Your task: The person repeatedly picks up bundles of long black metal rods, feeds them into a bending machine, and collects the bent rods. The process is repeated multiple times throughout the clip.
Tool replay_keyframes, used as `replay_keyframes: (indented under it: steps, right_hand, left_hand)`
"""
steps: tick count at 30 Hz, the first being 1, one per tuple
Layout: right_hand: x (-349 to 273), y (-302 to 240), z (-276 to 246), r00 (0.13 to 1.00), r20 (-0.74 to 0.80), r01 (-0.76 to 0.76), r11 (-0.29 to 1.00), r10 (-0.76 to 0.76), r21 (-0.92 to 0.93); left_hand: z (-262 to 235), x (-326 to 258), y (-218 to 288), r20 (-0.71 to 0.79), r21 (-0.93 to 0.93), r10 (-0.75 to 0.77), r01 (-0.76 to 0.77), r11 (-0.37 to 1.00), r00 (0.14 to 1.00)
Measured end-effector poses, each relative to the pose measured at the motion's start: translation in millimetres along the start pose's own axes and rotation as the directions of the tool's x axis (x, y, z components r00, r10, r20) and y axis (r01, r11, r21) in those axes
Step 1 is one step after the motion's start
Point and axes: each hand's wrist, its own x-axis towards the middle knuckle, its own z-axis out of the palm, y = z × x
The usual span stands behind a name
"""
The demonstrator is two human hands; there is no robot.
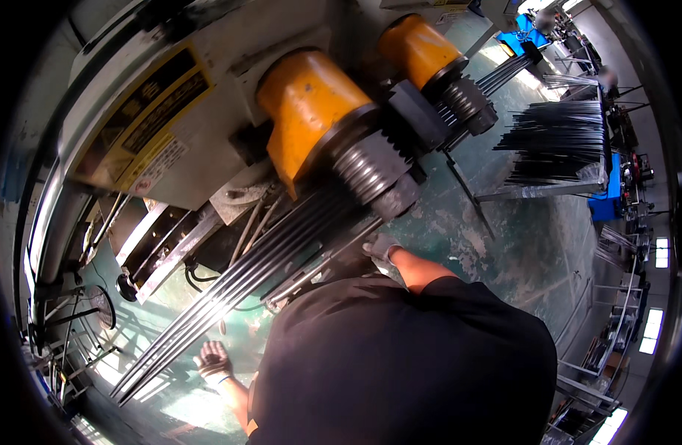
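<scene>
A bundle of long, thin metal rods (230,283) slants from the lower left up to the machine, beneath a ribbed steel roller (374,167) on an orange housing (307,111). My left hand (213,361), in a work glove with bare fingertips, hangs beside the rods at lower left, its fingers apart and nothing seen in them. Close to the near side of the roller is my right hand (382,247), also gloved. Its fingers look loosely stretched toward a metal bar (333,256); whether they touch it is not clear.
Another orange housing (423,52) with a ribbed roller stands farther along the machine. A rack (538,194) at the right carries many dark rods. A round fan (102,307) is at far left. People and blue equipment (525,35) appear at the back right.
</scene>
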Motion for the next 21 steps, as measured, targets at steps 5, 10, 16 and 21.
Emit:
replay_keyframes:
  steps: [5,10,16,21]
  right_hand:
    - [89.4,38.0,-32.6,0.926,0.069,0.364,0.831,-0.37,-0.421]
    - [68.2,14.3,-108.8,0.988,-0.132,0.095,0.991,-0.082,0.092]
    - [-29.9,14.3,-113.0,0.994,-0.104,-0.001,0.99,0.016,0.142]
    - [-111.8,68.8,-52.1,0.975,-0.035,-0.216,0.976,0.217,0.036]
  left_hand:
    - [17.7,19.3,-157.0,0.726,0.589,-0.199,-0.744,-0.316,0.659]
    - [58.2,-9.4,-190.1,0.707,0.703,0.038,-0.695,-0.151,0.706]
    - [90.2,-27.1,-199.3,0.541,0.826,-0.034,-0.523,0.21,0.841]
    - [53.2,12.2,-205.6,0.342,0.879,-0.186,-0.244,0.409,0.921]
